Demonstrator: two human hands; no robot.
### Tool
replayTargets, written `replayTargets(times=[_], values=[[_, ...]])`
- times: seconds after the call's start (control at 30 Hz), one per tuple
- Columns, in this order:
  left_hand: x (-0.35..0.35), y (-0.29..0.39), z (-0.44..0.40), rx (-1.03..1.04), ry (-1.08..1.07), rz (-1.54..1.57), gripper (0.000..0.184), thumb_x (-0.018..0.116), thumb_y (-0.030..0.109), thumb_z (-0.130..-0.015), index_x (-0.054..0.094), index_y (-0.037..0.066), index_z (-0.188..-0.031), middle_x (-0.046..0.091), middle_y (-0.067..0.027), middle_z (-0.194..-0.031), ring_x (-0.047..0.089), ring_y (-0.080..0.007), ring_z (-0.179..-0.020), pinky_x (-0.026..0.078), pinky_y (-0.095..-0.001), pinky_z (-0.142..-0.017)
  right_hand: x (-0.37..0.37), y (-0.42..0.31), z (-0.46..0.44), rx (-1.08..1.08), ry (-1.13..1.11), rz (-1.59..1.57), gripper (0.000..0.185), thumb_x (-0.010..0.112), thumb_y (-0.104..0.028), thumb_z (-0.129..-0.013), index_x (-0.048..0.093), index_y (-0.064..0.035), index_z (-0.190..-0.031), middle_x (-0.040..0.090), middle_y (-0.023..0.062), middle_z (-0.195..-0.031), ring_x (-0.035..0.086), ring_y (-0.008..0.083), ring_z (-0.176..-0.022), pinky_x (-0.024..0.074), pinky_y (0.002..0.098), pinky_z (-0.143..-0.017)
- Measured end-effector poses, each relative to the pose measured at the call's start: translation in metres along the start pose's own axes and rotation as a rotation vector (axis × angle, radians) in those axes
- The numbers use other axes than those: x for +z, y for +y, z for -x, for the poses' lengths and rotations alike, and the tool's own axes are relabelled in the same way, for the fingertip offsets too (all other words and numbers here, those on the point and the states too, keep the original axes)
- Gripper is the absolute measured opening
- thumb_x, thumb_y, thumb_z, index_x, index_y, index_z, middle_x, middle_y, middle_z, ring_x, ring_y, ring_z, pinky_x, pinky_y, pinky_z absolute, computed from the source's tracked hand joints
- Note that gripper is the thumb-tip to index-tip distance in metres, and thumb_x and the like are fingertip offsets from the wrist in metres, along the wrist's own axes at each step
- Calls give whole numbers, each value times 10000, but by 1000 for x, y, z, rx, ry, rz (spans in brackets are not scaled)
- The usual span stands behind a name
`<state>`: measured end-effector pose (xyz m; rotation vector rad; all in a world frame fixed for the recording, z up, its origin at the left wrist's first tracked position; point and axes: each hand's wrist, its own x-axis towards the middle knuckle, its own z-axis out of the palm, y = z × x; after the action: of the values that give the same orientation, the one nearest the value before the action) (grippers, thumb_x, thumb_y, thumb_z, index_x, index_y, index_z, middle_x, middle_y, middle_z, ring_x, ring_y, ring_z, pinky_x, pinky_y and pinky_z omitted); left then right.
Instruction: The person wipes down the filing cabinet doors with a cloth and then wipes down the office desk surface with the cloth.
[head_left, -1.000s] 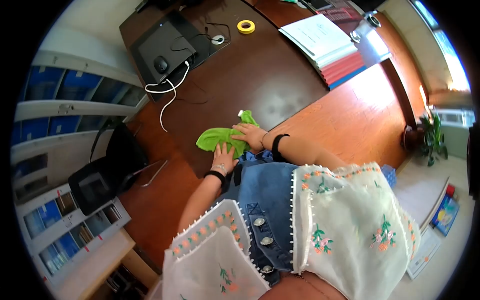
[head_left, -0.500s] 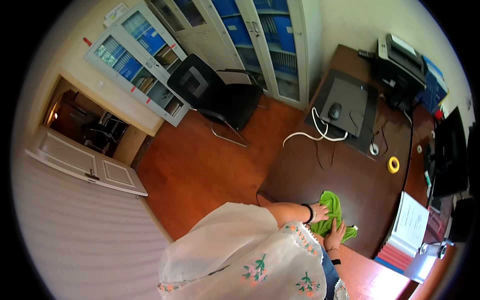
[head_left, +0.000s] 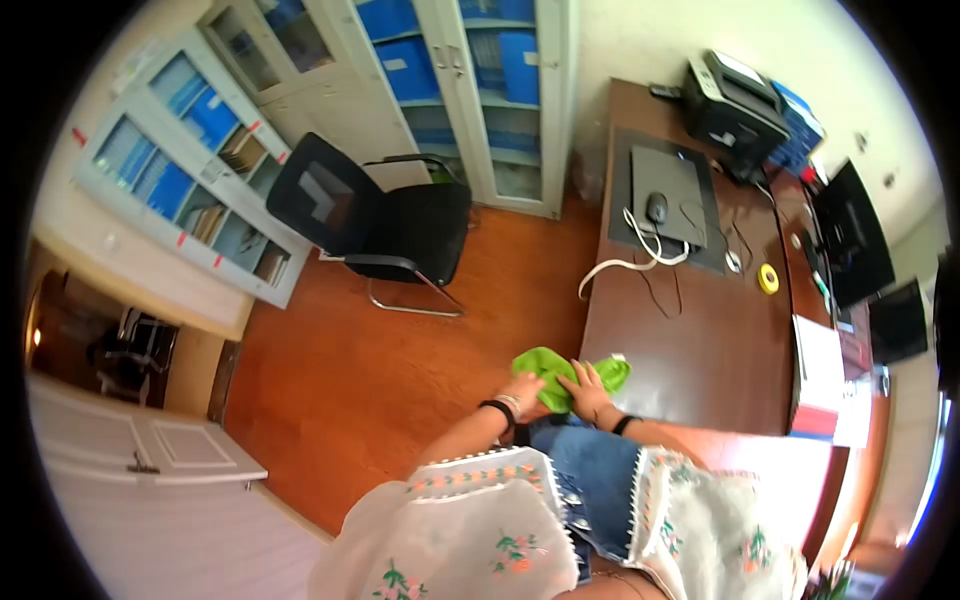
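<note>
A bright green cloth [head_left: 545, 370] is bunched at the near left corner of the brown desk [head_left: 690, 370]. My left hand [head_left: 523, 389] grips its left side, where the cloth sticks out past the desk edge above the floor. Close beside it, my right hand [head_left: 590, 392] holds the right part, fingers spread over the folds. A corner of the cloth with a small white tag reaches over the desktop. My fingertips are partly lost in the fabric.
A closed laptop [head_left: 672, 185] with a mouse [head_left: 656, 208] and a white cable [head_left: 620, 263] lies farther back on the desk, near a yellow tape roll [head_left: 767, 279] and printer [head_left: 735, 110]. Papers [head_left: 817, 365] are stacked at right. A black chair [head_left: 400, 220] stands left.
Both hands have drawn the green cloth from the desktop towards my body and the desk's left edge. The view has turned, so the desk shows farther from me.
</note>
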<state>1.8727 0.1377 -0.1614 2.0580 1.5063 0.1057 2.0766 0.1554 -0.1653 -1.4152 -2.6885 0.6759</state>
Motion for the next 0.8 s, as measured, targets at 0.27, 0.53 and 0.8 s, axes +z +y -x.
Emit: replayTargets(times=[0.27,0.53,0.8], values=[[-70,-109,62,-98,82,85,257,522,27,-735,582,73,-980,508,-152,-1044,454,-345,-1041,418,-422,-870,35,-90,-96,-124,-52,-405,519,537,-1,-701,553,-127,-1204,487,173,-1254,463,336,-1161,374,365,-990],[-100,-126,29,98,224,136,243,510,-27,-728,565,40,-954,500,-126,-1004,458,-322,-1008,409,-390,-882,-15,-81,-117,-22,-43,-491,470,501,-4,-695,587,-94,-1148,518,181,-1216,477,329,-1143,387,367,-976],[-187,-137,-70,314,248,106,258,482,-73,-711,576,50,-918,504,-112,-941,480,-308,-959,422,-373,-841,-84,-44,-177,9,138,-659,472,460,63,-676,587,-67,-1111,540,164,-1174,476,318,-1138,370,370,-996]])
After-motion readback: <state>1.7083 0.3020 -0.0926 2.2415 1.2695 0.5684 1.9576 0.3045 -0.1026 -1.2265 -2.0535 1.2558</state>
